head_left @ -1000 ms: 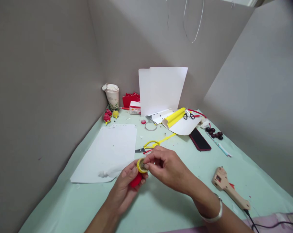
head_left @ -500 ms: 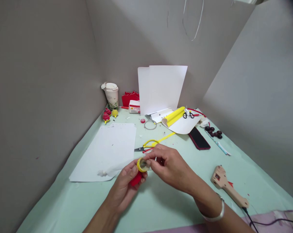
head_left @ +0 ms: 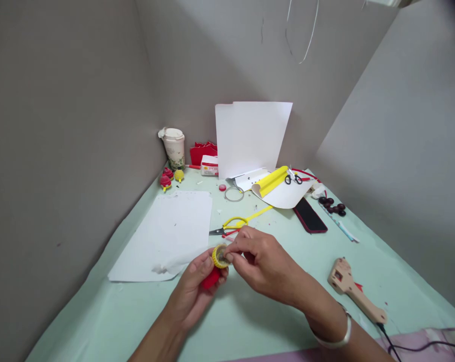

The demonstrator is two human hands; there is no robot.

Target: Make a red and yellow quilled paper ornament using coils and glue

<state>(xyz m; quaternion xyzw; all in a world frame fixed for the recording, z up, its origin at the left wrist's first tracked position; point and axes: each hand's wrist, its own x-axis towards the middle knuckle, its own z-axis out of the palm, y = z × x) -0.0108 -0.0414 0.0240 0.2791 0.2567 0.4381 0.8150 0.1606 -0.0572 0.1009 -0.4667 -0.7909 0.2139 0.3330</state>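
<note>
My left hand (head_left: pixel 197 281) is closed around a yellow ridged cap (head_left: pixel 215 255) that looks like a bottle cap, its open side tilted toward my right hand. A rounded red piece (head_left: pixel 210 278) shows below the cap in the same grip. The fingertips of my right hand (head_left: pixel 255 256) are pinched together at the cap's open side; whatever they hold is hidden. Greyish material (head_left: pixel 221 257) shows inside the cap. Just beyond my hands lie yellow-handled scissors (head_left: pixel 235 222).
A white sheet (head_left: pixel 170 231) lies to the left. To the right are a phone (head_left: pixel 310 215) and a corded glue gun (head_left: pixel 355 291). Farther back stand a lidded cup (head_left: pixel 174 148), red and yellow ornaments (head_left: pixel 166 181), a yellow roll (head_left: pixel 273 181) and small scissors (head_left: pixel 293 179).
My right fingertips have shifted slightly left and down, closer into the cap's open side. The left hand keeps its hold on the cap and the red piece.
</note>
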